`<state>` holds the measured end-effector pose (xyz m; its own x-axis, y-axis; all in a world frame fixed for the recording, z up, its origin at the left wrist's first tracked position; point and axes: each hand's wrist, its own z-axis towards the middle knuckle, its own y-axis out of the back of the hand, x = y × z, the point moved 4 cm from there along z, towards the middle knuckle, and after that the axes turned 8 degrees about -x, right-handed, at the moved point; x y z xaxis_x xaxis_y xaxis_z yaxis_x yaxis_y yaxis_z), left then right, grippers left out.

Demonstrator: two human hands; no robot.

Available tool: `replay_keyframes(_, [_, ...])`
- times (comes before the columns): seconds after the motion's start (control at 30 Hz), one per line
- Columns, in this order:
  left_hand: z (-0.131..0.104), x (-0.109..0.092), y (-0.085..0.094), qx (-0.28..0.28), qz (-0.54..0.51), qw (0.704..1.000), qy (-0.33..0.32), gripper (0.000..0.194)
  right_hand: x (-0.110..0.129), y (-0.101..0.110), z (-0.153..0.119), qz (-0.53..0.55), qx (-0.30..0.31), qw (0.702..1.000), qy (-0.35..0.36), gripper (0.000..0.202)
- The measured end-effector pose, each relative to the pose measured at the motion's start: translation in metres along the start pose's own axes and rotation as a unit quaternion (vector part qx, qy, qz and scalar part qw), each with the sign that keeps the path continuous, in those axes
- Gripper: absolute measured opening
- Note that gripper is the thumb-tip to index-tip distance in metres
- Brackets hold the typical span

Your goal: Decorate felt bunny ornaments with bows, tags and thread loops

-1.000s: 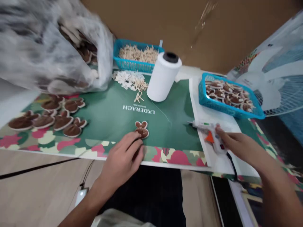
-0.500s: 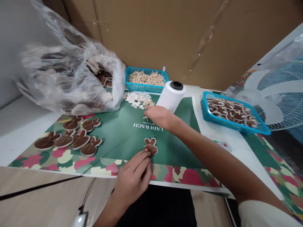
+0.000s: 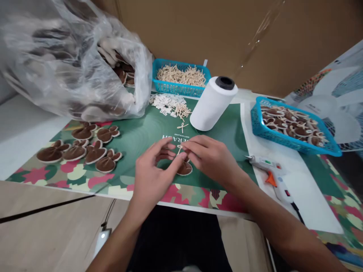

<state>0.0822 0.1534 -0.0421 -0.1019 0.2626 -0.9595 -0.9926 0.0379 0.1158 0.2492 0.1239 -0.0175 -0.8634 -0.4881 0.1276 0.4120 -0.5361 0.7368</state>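
Observation:
My right hand (image 3: 214,158) pinches a small cream bow (image 3: 180,147) above the green mat. My left hand (image 3: 155,166) is beside it, thumb and fingers curved apart, with the thumb tip close to the bow's tail; whether it touches is unclear. Below both hands a brown bunny-shaped piece (image 3: 185,169) lies on the mat, its upper part covered by the fingers. Another cream bow (image 3: 182,126) lies alone just beyond, near a small pile of bows (image 3: 182,110) and white tags (image 3: 166,102).
Several brown bunny pieces (image 3: 104,162) lie at left before a plastic bag (image 3: 113,94). Behind stand a blue basket of bows (image 3: 181,88) and a white thread cone (image 3: 211,105). At right are a glue gun (image 3: 266,163), a blue basket of bunnies (image 3: 295,141) and a fan (image 3: 326,109).
My right hand has come back from the bow pile with a bow. My left hand has lifted off the bunny piece and opened beside it. The view has shifted, showing the glue gun.

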Motion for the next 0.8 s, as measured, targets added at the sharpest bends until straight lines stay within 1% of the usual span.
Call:
replay_keyframes(0.07, [0.001, 0.001, -0.008, -0.015, -0.018, 1.000, 0.007, 0.020, 0.005, 0.004, -0.004, 0.021, -0.013, 1.000, 0.005, 0.024])
replay_keyframes(0.1, [0.001, 0.001, -0.010, -0.019, -0.020, 1.000, 0.008, 0.013, 0.005, 0.007, -0.006, 0.043, -0.018, 0.999, -0.004, 0.024])
replay_keyframes(0.13, [0.001, 0.001, -0.011, -0.021, -0.022, 1.000, 0.009, 0.007, 0.004, 0.009, -0.006, 0.077, -0.022, 0.996, -0.026, 0.022])
replay_keyframes(0.17, [0.001, 0.001, -0.012, -0.021, -0.025, 0.999, 0.011, 0.005, 0.000, 0.011, -0.007, 0.121, -0.021, 0.990, -0.064, 0.018])
replay_keyframes(0.2, [0.001, 0.000, -0.013, -0.022, -0.030, 0.999, 0.011, 0.005, -0.005, 0.012, -0.007, 0.172, -0.011, 0.978, -0.117, 0.015])
replay_keyframes(0.23, [0.001, 0.000, -0.013, -0.024, -0.036, 0.999, 0.012, 0.006, -0.011, 0.011, -0.008, 0.224, 0.007, 0.958, -0.179, 0.015])
replay_keyframes(0.27, [0.002, -0.001, -0.013, -0.025, -0.040, 0.999, 0.010, 0.007, -0.016, 0.010, -0.009, 0.272, 0.030, 0.930, -0.244, 0.017])
replay_keyframes(0.33, [0.004, -0.004, -0.016, -0.023, -0.045, 0.999, 0.007, 0.006, -0.022, 0.005, -0.012, 0.353, 0.074, 0.865, -0.349, 0.024])
replay_keyframes(0.37, [0.006, -0.005, -0.018, -0.022, -0.047, 0.999, 0.008, 0.005, -0.024, 0.003, -0.013, 0.386, 0.085, 0.837, -0.380, 0.025])
replay_keyframes(0.4, [0.007, -0.006, -0.020, -0.021, -0.052, 0.998, 0.012, 0.006, -0.025, 0.002, -0.013, 0.414, 0.085, 0.814, -0.398, 0.024])
replay_keyframes(0.43, [0.008, -0.007, -0.022, -0.019, -0.060, 0.998, 0.017, 0.007, -0.025, 0.001, -0.013, 0.435, 0.080, 0.798, -0.409, 0.023])
replay_keyframes(0.47, [0.008, -0.006, -0.024, -0.017, -0.070, 0.997, 0.022, 0.009, -0.026, 0.000, -0.012, 0.450, 0.072, 0.788, -0.413, 0.021])
replay_keyframes(0.53, [0.009, -0.004, -0.026, -0.009, -0.089, 0.995, 0.038, 0.015, -0.028, -0.001, -0.013, 0.461, 0.058, 0.783, -0.414, 0.018])
replay_keyframes(0.6, [0.009, 0.001, -0.026, -0.006, -0.086, 0.995, 0.052, 0.018, -0.030, -0.001, -0.014, 0.453, 0.059, 0.790, -0.409, 0.017])
replay_keyframes(0.73, [0.006, 0.008, -0.019, -0.027, -0.034, 0.997, 0.062, 0.020, -0.030, -0.002, -0.018, 0.417, 0.094, 0.809, -0.403, 0.017])
replay_keyframes(0.8, [0.004, 0.010, -0.016, -0.021, -0.017, 0.998, 0.062, 0.017, -0.029, -0.003, -0.020, 0.405, 0.114, 0.813, -0.402, 0.018])
